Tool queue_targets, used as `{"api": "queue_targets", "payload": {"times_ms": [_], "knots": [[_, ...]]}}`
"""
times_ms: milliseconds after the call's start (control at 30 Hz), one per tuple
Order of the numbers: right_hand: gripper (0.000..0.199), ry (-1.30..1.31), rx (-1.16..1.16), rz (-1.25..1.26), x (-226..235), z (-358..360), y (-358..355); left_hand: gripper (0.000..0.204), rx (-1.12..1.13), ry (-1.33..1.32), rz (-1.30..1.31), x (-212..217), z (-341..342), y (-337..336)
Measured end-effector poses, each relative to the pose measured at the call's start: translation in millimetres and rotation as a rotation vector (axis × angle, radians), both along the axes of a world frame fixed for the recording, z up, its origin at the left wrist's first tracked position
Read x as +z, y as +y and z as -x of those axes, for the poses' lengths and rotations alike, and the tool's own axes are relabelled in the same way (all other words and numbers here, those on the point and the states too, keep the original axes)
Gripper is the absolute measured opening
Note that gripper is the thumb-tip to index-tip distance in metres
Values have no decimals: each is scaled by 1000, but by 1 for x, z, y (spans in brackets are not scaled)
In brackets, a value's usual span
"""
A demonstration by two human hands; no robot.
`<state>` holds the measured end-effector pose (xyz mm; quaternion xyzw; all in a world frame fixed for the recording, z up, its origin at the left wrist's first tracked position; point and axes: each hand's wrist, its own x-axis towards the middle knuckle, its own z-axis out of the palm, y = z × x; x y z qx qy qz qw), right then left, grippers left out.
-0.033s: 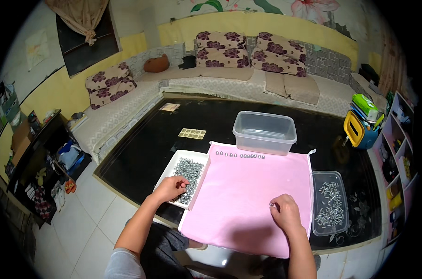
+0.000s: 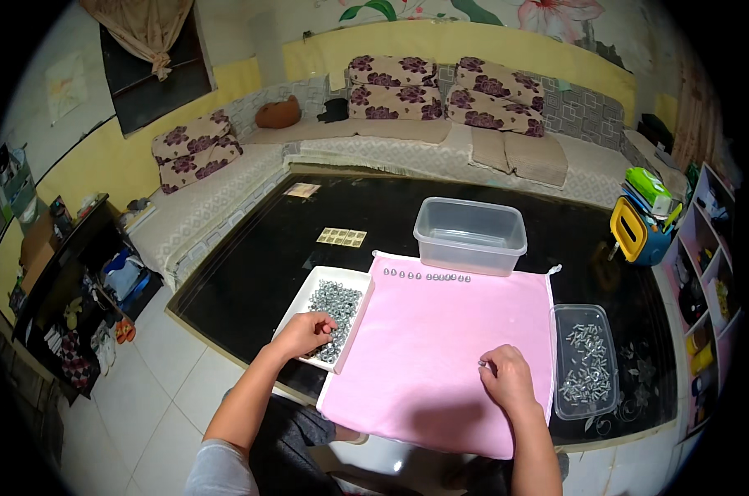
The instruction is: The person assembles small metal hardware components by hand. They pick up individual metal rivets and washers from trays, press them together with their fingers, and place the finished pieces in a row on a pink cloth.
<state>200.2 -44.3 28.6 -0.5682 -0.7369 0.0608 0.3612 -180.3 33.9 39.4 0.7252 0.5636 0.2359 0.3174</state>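
The left hand (image 2: 306, 333) digs curled fingers into the nuts (image 2: 335, 304) in the white tray (image 2: 301, 302). The right hand (image 2: 506, 376) pinches a small metal piece (image 2: 482, 362) over the pink cloth (image 2: 440, 347). Seemingly mid-assembly; next, a nut must meet that piece.

A grey corner sofa (image 2: 407, 145) with floral cushions (image 2: 382, 89) is being seen lining yellow walls (image 2: 490, 41), a dark window (image 2: 155, 87) is being half covered by a curtain (image 2: 139, 21), and pale floor tiles (image 2: 155, 388) are being lit evenly.

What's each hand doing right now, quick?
Left hand: fingers curled down into the nuts in the white tray; whether it grips any cannot be told.
Right hand: on the pink cloth, fingers pinching a small metal part.
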Motion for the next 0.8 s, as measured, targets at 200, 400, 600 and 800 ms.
{"api": "queue_targets", "payload": {"times_ms": [200,400,600,800], "knots": [[6,-11,0,9,1,0,1,9,-59,32,-5,1,-2,4],[6,37,-6,-36,-4,2,3,9,159,-66,-145,8,-9,-1],[9,416,19,237,-6,8,0,9,66,-847,92,28,-76,-18],[10,830,188,386,-8,24,-1,11,-44,-983,363,-17,-163,-30]]}}
